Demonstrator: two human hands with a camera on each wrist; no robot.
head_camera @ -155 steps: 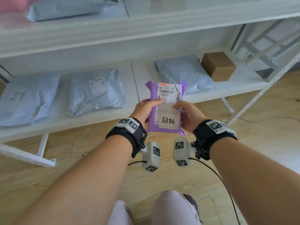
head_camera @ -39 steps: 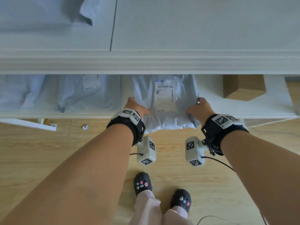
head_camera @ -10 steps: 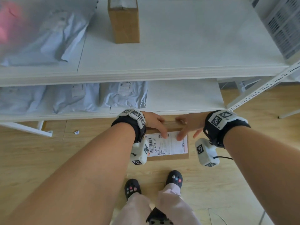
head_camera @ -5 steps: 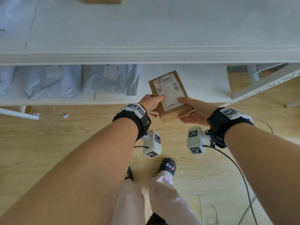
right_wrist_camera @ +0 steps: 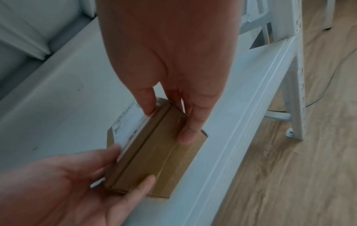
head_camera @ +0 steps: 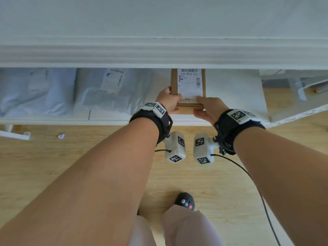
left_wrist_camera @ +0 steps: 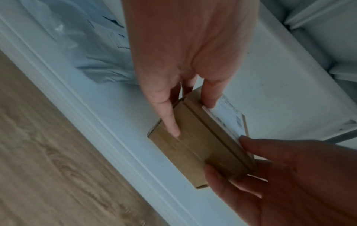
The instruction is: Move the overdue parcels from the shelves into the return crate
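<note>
A small brown cardboard box (head_camera: 188,86) with a white barcode label lies flat at the front of the lower white shelf (head_camera: 234,91), its far end under the upper shelf board. My left hand (head_camera: 168,101) pinches its left near corner, thumb on top and fingers on the front face (left_wrist_camera: 173,126). My right hand (head_camera: 207,107) pinches the right near corner, thumb on the label (right_wrist_camera: 148,107). In the wrist views the box (left_wrist_camera: 195,146) (right_wrist_camera: 158,152) sits close to the shelf; I cannot tell whether it rests on it. No crate is in view.
Grey plastic mailers (head_camera: 113,93) (head_camera: 35,91) lie on the lower shelf left of the box. The upper shelf board (head_camera: 159,54) overhangs the hands. A white shelf leg (right_wrist_camera: 297,107) stands at the right on the wooden floor, where a paper scrap (head_camera: 61,136) lies.
The box went from low over the floor, to tilted in front of the shelf, to level and further in on the lower shelf. Both hands stayed on it.
</note>
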